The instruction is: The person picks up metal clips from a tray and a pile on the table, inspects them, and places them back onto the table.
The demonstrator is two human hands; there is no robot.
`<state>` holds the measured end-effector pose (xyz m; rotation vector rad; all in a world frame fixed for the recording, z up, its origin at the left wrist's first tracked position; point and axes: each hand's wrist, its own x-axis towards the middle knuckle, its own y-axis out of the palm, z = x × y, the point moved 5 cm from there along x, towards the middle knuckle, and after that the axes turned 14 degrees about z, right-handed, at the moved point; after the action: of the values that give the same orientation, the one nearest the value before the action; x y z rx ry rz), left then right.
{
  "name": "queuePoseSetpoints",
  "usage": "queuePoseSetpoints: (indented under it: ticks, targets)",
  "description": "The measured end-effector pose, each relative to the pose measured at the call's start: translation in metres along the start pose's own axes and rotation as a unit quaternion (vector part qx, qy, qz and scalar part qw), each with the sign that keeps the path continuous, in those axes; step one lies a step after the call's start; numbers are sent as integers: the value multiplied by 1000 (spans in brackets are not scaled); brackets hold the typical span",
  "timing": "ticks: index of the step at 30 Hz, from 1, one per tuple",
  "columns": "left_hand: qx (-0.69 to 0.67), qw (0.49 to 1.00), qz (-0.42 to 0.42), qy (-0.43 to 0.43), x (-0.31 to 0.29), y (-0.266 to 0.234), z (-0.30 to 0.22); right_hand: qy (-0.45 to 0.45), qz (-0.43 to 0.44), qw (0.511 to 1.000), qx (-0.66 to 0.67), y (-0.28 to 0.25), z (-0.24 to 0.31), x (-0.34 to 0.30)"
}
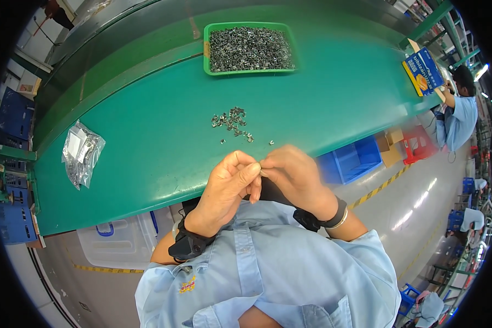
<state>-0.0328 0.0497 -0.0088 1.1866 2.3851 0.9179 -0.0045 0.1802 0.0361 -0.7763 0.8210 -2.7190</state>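
Note:
My left hand [232, 180] and my right hand [294, 172] meet at the fingertips above the near edge of the green table [164, 147]. Both are closed in a pinch. Whatever sits between the fingertips is too small and too covered to make out; the right hand is slightly blurred. Just beyond the hands lies a loose pile of small metal parts [234, 120], with a few strays closer to my fingers. Farther back, a green tray [206, 66] holds a great mass of similar small shiny parts.
A clear plastic bag [82, 156] of parts lies at the table's left. Below the table's right edge stands a blue bin [355, 161], beside cardboard boxes and a red stool [418, 143]. A co-worker [458, 117] sits far right near a blue and yellow carton [423, 71].

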Motion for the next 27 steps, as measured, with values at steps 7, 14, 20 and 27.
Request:
queuePoseSetpoints:
  ticks: [7, 14, 20, 27]
  targets:
    - [-99, 995, 21, 9, -2, 6, -2, -18, -14, 999, 26, -1, 2, 2]
    - [-156, 986, 58, 17, -2, 4, 6, -11, 1, 998, 62, 3, 2, 0]
    - [-80, 995, 62, 19, -4, 3, -1, -18, 5, 998, 57, 4, 4, 0]
    - [22, 1000, -16, -3, -8, -4, 0, -37, 14, 999, -4, 5, 4, 2]
